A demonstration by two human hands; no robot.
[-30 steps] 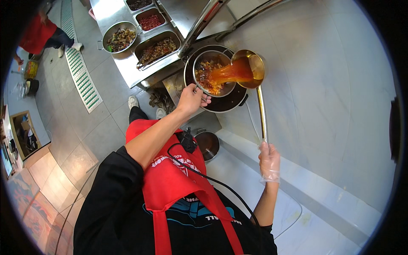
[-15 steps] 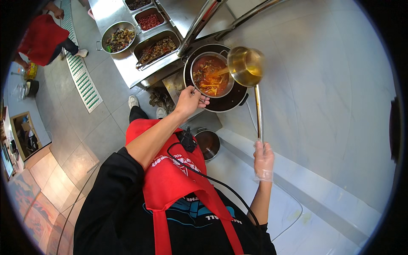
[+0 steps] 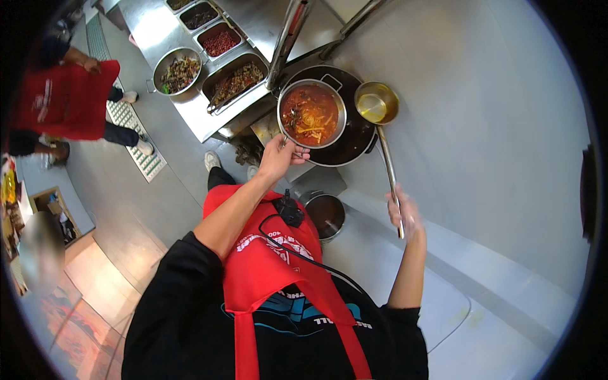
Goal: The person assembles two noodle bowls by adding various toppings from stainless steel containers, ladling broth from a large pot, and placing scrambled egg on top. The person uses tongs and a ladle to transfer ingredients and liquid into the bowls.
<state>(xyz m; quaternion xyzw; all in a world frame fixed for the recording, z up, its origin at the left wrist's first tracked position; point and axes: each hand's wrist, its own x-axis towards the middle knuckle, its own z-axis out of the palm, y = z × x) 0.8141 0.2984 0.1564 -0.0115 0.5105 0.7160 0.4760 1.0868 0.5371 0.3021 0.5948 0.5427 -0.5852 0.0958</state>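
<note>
Left grip (image 3: 284, 158) pinched a steel two-handled pan (image 3: 342, 126) by its near loop; the pan sat just beyond that grip, over a black pot (image 3: 356, 136). It held red soup (image 3: 310, 117): judged heavy, rigid, prone to slosh, likely slick with oil; best carried level by both loops. Right grip (image 3: 407, 212) was at the long-handled ladle's (image 3: 384, 149) shaft end, blurred; could not tell whether closed. Ladle judged stiff, bowl-heavy.

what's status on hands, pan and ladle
Left hand holding pan. Right hand at ladle, grip unclear. Red soup in pan. Ladle bowl beside pan, not over it.
</note>
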